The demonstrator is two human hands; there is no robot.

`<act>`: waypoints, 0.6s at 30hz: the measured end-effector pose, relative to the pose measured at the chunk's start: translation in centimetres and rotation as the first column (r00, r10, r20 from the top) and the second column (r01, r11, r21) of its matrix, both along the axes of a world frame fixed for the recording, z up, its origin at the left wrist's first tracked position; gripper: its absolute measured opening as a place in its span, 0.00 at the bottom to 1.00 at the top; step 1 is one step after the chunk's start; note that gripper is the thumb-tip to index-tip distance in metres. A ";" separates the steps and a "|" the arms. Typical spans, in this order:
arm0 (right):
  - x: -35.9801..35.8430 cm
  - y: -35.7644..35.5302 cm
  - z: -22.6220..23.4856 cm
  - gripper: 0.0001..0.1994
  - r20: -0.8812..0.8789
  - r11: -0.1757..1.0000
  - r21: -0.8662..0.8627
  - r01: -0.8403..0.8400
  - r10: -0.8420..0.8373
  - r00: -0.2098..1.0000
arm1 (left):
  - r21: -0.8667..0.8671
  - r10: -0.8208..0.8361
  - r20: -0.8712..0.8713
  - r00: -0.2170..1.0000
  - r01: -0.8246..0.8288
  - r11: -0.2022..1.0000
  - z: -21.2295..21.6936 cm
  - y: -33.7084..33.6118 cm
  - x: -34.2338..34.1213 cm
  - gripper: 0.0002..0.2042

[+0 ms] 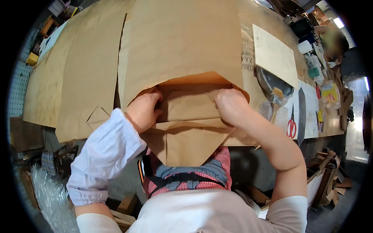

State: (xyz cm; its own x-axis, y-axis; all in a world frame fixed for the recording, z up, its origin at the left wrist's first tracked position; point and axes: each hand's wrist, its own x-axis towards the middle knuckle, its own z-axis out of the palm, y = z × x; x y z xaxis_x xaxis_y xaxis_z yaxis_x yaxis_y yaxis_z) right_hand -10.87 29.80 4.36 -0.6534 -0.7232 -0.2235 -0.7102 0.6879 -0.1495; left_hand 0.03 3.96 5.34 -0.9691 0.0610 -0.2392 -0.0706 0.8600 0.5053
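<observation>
A large brown paper bag [182,42] lies in front of me on the table, its mouth spread open toward my body. The bag's near flap [184,145] hangs folded over the table edge above my lap. My left hand [145,110] is curled at the left corner of the mouth, its fingertips partly inside and closed on the paper. At the right corner my right hand [230,104] is closed in a fist-like grip on the paper's fold. Both hands sit under the bag's upper layer at the sides, and some of their fingers are hidden.
Another brown paper sheet [87,73] lies to the left. On the right are a pale board [274,54] over a dark basin [268,82], a brush [277,93], red-handled scissors [291,128] and a long grey blade [302,116]. Another person [334,42] is at the far right.
</observation>
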 end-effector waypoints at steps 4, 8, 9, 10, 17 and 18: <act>2.6 3.4 4.7 0.07 -0.176 0.922 -0.375 -0.092 0.026 0.984 | 0.125 -0.032 -0.067 0.997 0.040 0.991 0.6 -0.3 -0.2 0.10; 2.4 12.8 5.5 0.15 -0.402 0.917 -0.397 -0.048 -0.127 0.907 | 0.119 -0.212 0.019 0.977 0.208 0.971 2.1 -1.1 -0.4 0.27; 2.4 15.2 5.1 0.18 -0.405 0.973 -0.231 0.028 -0.123 0.906 | 0.077 -0.256 0.051 0.965 0.252 0.965 2.6 -0.7 -0.1 0.32; 2.5 17.4 4.5 0.20 -0.403 0.993 -0.059 0.105 -0.120 0.907 | -0.037 -0.201 0.041 0.979 0.203 0.979 2.9 0.2 0.8 0.35; 1.3 23.5 -0.5 0.18 -0.543 0.990 -0.130 -0.062 -0.019 0.840 | -0.388 -0.222 0.000 0.975 0.205 0.899 2.5 3.3 2.2 0.38; 0.8 22.8 0.3 0.15 -0.562 0.983 -0.178 -0.053 -0.057 0.825 | -0.345 -0.199 -0.016 0.980 0.181 0.921 2.4 3.1 2.3 0.36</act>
